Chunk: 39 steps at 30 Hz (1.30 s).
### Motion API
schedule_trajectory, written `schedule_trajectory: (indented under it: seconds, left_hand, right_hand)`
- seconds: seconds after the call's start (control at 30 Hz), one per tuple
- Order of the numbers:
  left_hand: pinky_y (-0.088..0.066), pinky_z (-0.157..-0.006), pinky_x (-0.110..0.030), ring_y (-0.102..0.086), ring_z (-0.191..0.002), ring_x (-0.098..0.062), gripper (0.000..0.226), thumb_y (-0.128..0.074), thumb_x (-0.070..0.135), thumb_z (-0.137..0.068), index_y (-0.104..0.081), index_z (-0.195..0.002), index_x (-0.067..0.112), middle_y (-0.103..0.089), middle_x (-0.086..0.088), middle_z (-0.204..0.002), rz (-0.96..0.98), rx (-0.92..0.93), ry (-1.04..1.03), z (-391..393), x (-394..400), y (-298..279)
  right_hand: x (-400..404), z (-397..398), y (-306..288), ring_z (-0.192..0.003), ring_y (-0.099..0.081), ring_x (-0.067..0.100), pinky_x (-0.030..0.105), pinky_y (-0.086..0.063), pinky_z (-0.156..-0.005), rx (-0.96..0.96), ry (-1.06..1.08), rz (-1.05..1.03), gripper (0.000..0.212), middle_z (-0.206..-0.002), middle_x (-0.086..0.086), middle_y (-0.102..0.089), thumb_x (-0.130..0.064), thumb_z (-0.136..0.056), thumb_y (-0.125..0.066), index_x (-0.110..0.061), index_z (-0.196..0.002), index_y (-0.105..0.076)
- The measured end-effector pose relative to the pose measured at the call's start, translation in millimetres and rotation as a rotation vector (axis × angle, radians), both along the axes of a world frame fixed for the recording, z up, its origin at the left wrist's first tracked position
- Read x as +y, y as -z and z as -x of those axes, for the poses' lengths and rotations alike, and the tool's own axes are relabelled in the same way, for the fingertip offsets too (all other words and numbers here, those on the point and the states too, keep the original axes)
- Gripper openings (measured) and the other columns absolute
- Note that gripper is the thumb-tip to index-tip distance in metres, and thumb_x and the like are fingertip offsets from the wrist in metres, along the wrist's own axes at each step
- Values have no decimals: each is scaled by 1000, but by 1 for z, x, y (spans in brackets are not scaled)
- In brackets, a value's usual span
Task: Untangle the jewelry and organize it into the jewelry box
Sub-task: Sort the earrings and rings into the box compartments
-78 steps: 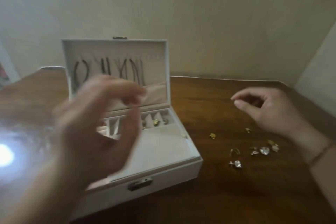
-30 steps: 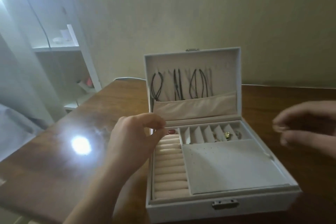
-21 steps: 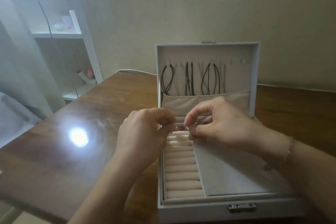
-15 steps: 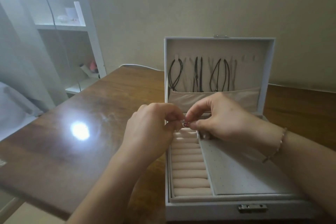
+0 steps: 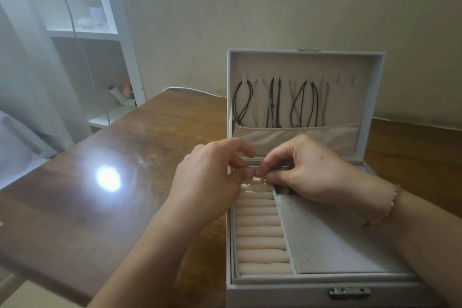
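The white jewelry box (image 5: pixel 275 294) stands open on the wooden table, lid upright. Black cord necklaces (image 5: pixel 277 104) hang inside the lid above a fabric pocket. A column of cream ring rolls (image 5: pixel 261 232) fills the box's left side, beside a flat grey earring pad (image 5: pixel 332 240). My left hand (image 5: pixel 210 180) and my right hand (image 5: pixel 310 170) meet over the far end of the ring rolls. Both pinch a small piece of jewelry (image 5: pixel 256 177), gold-coloured with a red stone, right above the top rolls. My right hand hides the small compartments behind it.
The wooden table (image 5: pixel 125 182) carries a bright light reflection at left. A white shelf unit (image 5: pixel 110 32) with small items stands beyond the table's left corner. A thin bracelet (image 5: pixel 392 202) sits on my right wrist. The wall is close behind the box.
My left hand carried the red-stone piece to the ring rolls, and my right hand came across from the right to join it. Both fingertips have since lowered toward the top rolls.
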<state>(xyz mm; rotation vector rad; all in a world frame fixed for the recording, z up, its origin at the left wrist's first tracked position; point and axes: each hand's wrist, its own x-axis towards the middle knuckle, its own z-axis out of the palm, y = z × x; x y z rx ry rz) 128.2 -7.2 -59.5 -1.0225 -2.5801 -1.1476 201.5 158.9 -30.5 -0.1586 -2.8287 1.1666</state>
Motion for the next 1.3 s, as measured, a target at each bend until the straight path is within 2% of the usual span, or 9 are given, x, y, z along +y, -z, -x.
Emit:
schedule_trajectory:
  seconds: [0.27,0.53,0.67,0.77,0.83,0.9,1.07,1.13,1.3]
  left_hand:
    - [-53,-80,-41,-61,-85,-5,27,-76,33,-84,-62,-100,50,-67,33,-75,-1,0,32,1,3,2]
    - [-54,-70,-38,-48,-57,1,27,-80,31,-80,-66,-98,45,-70,27,-75,-88,-28,74,7,1,7]
    - [-43,-61,-26,-52,-51,6,26,-82,23,-78,-69,-96,37,-73,19,-72,-210,-98,94,5,-2,7]
    - [-43,-56,-20,-54,-47,3,25,-82,17,-78,-67,-96,28,-74,12,-70,-344,-190,127,0,0,4]
    - [-53,-59,-28,-65,-54,-5,26,-81,13,-78,-66,-96,24,-75,7,-70,-433,-243,137,-2,2,5]
    - [-58,-67,-37,-73,-64,-15,26,-80,8,-79,-67,-98,20,-76,2,-70,-511,-292,149,-4,3,7]
    - [-45,-51,-14,-65,-54,-6,24,-74,4,-84,-66,-104,15,-76,-4,-71,-569,-420,193,-3,1,4]
    - [-43,-49,-21,-56,-49,-7,20,-68,4,-89,-65,-105,17,-77,-4,-75,-550,-420,237,-1,-2,5]
    - [-42,-49,-29,-42,-49,-15,33,-78,6,-81,-66,-105,24,-78,6,-86,-467,-314,279,0,-6,9]
  right_hand:
    - [2,4,7,-62,-67,7,39,-59,-70,88,77,-136,9,-67,-10,-71,-19,-82,-77,-24,-76,-74]
    - [0,4,8,-82,-63,2,37,-56,-79,66,-4,-360,4,-80,-16,-69,-36,-83,-74,-35,-87,-75]
    - [4,3,8,-76,-65,2,31,-56,-75,157,22,-253,4,-78,-14,-71,-28,-84,-75,-31,-86,-77]
    - [4,-5,3,-58,-62,5,20,-50,-55,332,32,-51,9,-73,-18,-67,-25,-84,-75,-28,-92,-75]
    - [0,-9,2,-51,-59,13,30,-51,-49,388,-17,-55,17,-76,-17,-67,-32,-78,-79,-31,-94,-73]
    - [-5,-9,3,-55,-59,14,35,-53,-55,420,-49,-114,20,-79,-17,-68,-35,-75,-80,-33,-93,-73]
    - [-5,-7,5,-59,-64,5,18,-51,-55,409,-41,-53,17,-77,-14,-72,-22,-77,-83,-27,-92,-77]
    - [-4,-6,5,-57,-65,3,13,-48,-52,361,-11,60,15,-72,-9,-72,-14,-77,-81,-20,-91,-78]
    - [-1,-2,3,-69,-71,11,21,-57,-64,297,46,256,10,-77,-2,-75,-7,-79,-78,-16,-85,-77]
